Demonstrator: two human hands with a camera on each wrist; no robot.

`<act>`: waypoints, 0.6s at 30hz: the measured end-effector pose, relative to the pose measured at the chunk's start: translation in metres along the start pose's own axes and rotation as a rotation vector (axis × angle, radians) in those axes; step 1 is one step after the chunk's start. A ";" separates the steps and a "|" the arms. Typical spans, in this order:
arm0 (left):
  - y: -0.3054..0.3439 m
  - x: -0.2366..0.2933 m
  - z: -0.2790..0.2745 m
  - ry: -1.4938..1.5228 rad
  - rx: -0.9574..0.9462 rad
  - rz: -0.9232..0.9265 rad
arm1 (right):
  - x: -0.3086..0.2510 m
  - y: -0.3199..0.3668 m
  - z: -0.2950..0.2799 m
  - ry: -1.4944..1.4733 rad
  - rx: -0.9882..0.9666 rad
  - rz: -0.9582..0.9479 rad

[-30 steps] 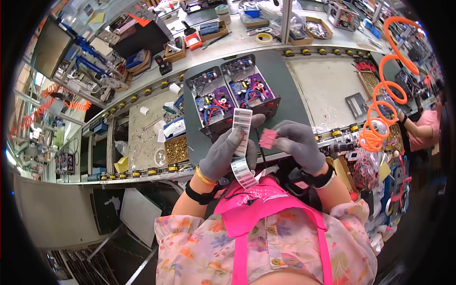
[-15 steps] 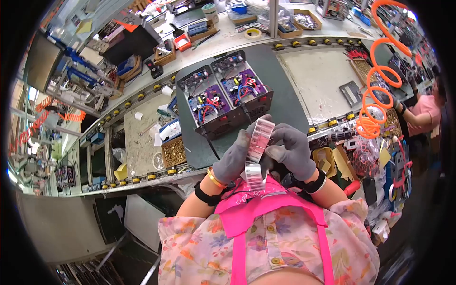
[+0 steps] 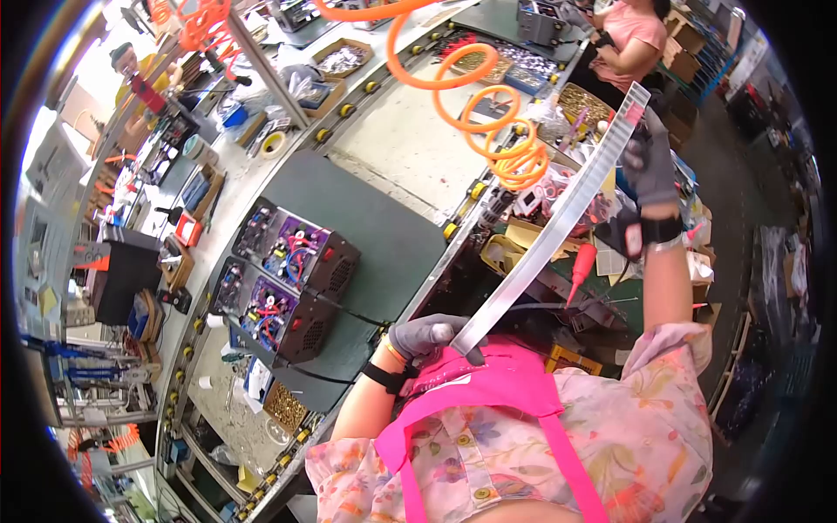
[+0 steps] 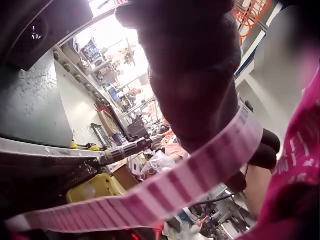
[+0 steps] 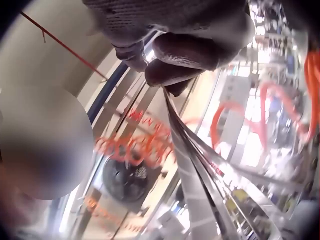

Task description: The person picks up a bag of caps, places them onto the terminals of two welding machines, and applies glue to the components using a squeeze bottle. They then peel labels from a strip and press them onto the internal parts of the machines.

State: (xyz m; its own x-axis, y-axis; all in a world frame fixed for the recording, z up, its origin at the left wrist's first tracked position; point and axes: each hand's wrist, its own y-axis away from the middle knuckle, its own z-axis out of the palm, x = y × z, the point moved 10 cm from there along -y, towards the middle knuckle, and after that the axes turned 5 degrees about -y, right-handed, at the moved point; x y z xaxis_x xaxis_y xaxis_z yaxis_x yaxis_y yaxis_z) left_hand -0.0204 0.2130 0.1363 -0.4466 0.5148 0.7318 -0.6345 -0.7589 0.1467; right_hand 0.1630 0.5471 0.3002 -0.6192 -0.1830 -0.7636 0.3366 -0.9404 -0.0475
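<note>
A long, shiny strip of labels stretches diagonally from my waist up to the far right. My gloved left hand pinches its lower end under the thumb, close against the pink apron. Out at arm's length, my gloved right hand holds the strip near its upper end. In the right wrist view the strip hangs from my pinching fingertips. The left wrist view shows the printed strip curving across below the dark glove.
Two opened metal boxes with purple circuit boards stand on a green mat to the left. An orange coiled hose hangs ahead. A red-handled tool lies below the strip. Another person sits at the back right.
The hands were close together with the strip folded between them; now the right has moved far out right, drawing it out long. The pink piece is out of sight. The head has turned right.
</note>
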 end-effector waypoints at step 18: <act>-0.054 -0.001 -0.089 0.170 0.349 -0.104 | 0.151 0.141 0.045 1.000 -0.541 -0.125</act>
State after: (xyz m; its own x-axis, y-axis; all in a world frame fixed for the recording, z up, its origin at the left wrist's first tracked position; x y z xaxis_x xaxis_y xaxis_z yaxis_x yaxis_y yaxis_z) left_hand -0.0414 0.2891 0.0686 -0.5078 0.6326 0.5847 -0.4425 -0.7739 0.4530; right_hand 0.0852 0.3744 0.2072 0.0902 0.4409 -0.8930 0.7233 -0.6453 -0.2456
